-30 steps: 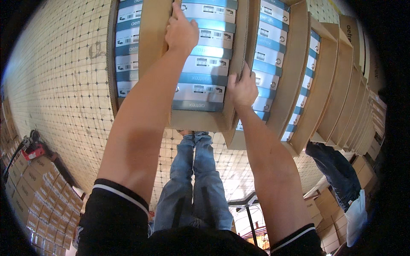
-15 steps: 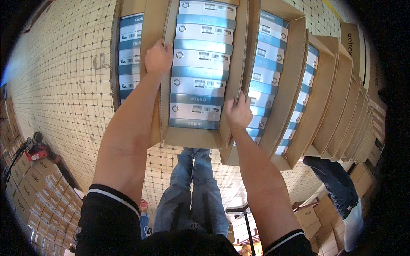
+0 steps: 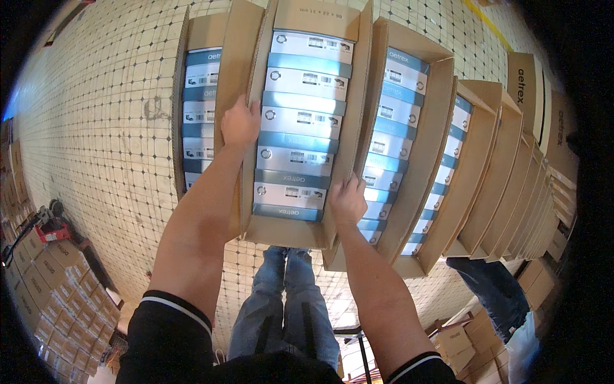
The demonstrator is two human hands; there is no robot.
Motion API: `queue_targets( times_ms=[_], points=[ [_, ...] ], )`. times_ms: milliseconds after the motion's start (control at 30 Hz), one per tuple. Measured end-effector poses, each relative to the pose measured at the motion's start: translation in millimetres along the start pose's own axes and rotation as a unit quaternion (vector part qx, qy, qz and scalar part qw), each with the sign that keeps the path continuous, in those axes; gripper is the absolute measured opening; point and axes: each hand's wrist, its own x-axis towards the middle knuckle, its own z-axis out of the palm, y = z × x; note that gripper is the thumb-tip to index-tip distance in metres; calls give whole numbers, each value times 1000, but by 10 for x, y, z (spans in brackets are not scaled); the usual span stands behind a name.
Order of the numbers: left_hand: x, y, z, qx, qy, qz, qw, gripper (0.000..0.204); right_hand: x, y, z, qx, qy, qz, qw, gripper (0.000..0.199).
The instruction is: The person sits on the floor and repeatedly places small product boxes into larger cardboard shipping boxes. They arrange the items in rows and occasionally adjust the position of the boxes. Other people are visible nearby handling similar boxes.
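In front of me is a long open brown carton (image 3: 284,236), packed with a row of white-and-blue shoe boxes (image 3: 299,121) that have labels on their ends. My left hand (image 3: 241,124) is closed over the top edge of its left wall, thumb toward the shoe boxes. Lower down on the opposite side, my right hand (image 3: 348,201) grips the right wall, fingers bent over the cardboard edge. Parts of both hands' fingers are hidden behind the walls. Neither hand touches a shoe box directly.
Another filled carton (image 3: 199,40) stands close on the left. To the right, several open cartons (image 3: 419,147) run in a line, some holding shoe boxes. A person's jeans-clad leg (image 3: 489,288) is at right. Stacked cartons (image 3: 64,288) and a red-and-black tool (image 3: 51,228) are lower left.
The whole scene, cartons and both hands included, sits lower in the picture, and more of the carton's far end shows. Both hands keep their hold on the carton walls.
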Motion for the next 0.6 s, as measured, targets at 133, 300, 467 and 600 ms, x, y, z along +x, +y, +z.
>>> queue_targets(
  times_ms=[133,300,467,600],
  points=[
    [-7,9,-20,-7,-10,-1,1000,38,-6,18,12,-6,7,-16,1000,43],
    [9,31,-19,23,-25,-14,999,37,47,-210,-220,19,-60,46,997,45],
    [1,71,-2,39,-38,-27,998,36,635,-824,-464,166,134,-258,942,47],
    [-7,64,27,25,-22,-23,999,34,1997,-1423,-18,621,-303,133,710,50]
  ],
)
